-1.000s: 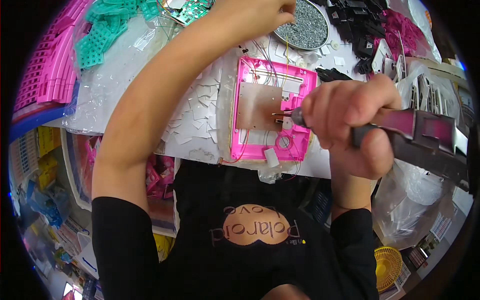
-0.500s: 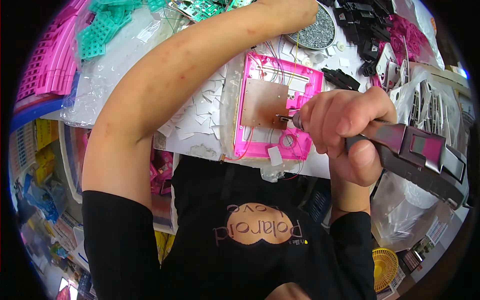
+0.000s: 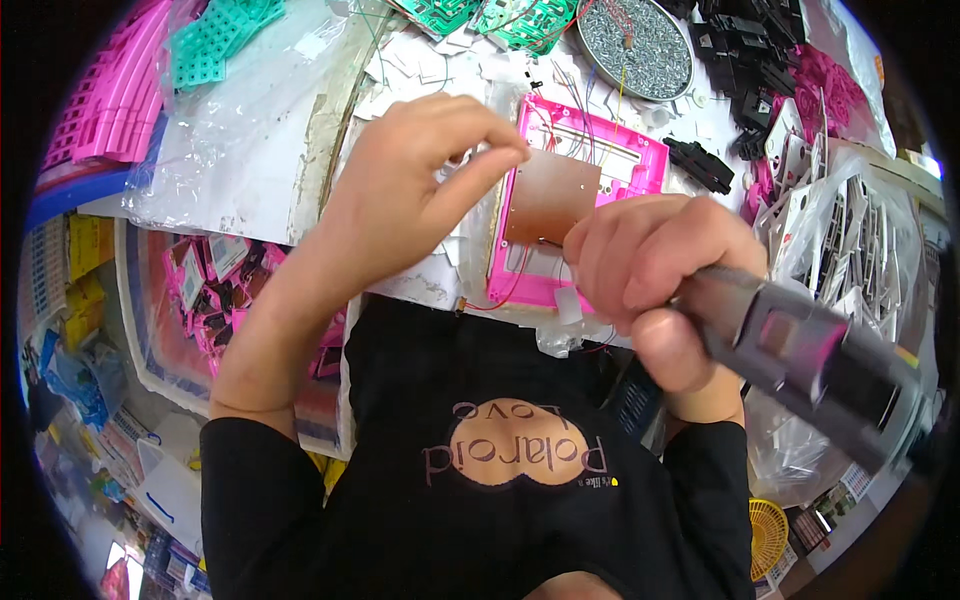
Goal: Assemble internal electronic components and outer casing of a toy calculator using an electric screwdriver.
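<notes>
My right hand (image 3: 665, 275) grips a dark electric screwdriver (image 3: 800, 345), its tip end hidden behind my fingers over the lower right part of a brown board (image 3: 555, 195). The copper-coloured square board lies in a bright pink plastic housing (image 3: 515, 290), which has thin wires around its edges. At the housing's upper left, my left hand (image 3: 420, 175) holds thumb and forefinger pinched together just above the board's corner. Anything between those fingertips is too small to make out. A red wire (image 3: 510, 295) trails from the housing's near edge.
Beyond the housing sits a round dish full of small metal screws (image 3: 640, 60). Green circuit boards (image 3: 525, 22) lie beside it. Black plastic parts (image 3: 700, 165) and bagged white strips (image 3: 850, 240) are at the right. Pink panels (image 3: 115, 80) and teal pads (image 3: 215, 45) stand far left; a bin of pink parts (image 3: 215, 300) is below.
My left hand has come back from the screw dish to the housing's upper left corner. My right hand has shifted slightly left and nearer with the screwdriver.
</notes>
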Demonstrator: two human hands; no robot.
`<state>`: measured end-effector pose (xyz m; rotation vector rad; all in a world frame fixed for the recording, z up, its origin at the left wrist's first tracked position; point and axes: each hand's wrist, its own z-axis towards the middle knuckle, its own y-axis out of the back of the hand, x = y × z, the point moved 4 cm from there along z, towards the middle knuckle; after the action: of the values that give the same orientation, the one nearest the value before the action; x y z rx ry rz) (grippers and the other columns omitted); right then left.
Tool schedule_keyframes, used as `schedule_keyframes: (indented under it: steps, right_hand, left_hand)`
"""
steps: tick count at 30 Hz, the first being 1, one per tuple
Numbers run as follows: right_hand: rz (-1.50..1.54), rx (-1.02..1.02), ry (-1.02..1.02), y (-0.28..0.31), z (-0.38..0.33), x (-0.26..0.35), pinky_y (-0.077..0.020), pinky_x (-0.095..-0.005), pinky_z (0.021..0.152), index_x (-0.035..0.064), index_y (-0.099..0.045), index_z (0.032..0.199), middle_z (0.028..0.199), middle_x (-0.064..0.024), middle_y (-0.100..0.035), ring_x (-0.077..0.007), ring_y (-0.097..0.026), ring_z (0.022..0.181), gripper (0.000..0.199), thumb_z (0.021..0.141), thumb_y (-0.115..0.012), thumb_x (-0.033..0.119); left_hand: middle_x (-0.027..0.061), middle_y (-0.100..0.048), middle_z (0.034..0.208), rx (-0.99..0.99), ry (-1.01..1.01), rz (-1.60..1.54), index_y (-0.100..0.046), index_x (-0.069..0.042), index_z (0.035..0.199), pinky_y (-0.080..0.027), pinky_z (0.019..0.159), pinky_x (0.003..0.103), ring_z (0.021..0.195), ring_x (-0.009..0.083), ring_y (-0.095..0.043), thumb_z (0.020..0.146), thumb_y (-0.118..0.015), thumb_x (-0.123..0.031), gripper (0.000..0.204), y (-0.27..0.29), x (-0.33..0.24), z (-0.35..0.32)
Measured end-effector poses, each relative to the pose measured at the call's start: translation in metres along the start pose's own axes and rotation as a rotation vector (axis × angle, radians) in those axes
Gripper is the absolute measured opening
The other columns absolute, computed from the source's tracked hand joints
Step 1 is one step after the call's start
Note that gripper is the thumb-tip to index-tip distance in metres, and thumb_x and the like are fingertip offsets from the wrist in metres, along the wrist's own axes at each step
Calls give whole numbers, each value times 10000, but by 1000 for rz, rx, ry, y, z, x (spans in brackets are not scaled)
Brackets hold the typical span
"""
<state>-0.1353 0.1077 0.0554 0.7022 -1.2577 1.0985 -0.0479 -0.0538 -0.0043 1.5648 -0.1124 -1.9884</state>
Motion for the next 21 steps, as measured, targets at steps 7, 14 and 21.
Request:
schedule_keyframes:
  steps: [7, 14, 21]
  right_hand:
    - [-135, 136, 105, -1, 3, -1, -453, -348, 531, 96, -522, 928, 641, -9, -551, -171, -517, 508, 228, 948, -698, 240]
    - [114, 131, 186, 1, 18, 22, -390, -279, 429, 132, -536, 953, 628, 38, -524, -110, -510, 465, 340, 937, -702, 429]
    - [74, 71, 174, 0, 25, 12, -419, -308, 484, 126, -521, 948, 626, 32, -518, -116, -500, 467, 329, 946, -674, 417]
  left_hand:
    - [-29, -682, 907, 38, -55, 193, -716, -150, 901, -362, 849, 420, 893, 195, -606, 801, -775, -129, 118, -22, -13, -40]
    - [-72, -660, 949, -52, -90, 274, -711, -176, 879, -287, 897, 439, 940, 159, -590, 769, -804, -162, 145, -35, -18, -48]
    - [-33, -661, 1002, -32, -153, 347, -690, -149, 981, -295, 926, 449, 999, 192, -582, 752, -811, -199, 264, -32, -13, -45]
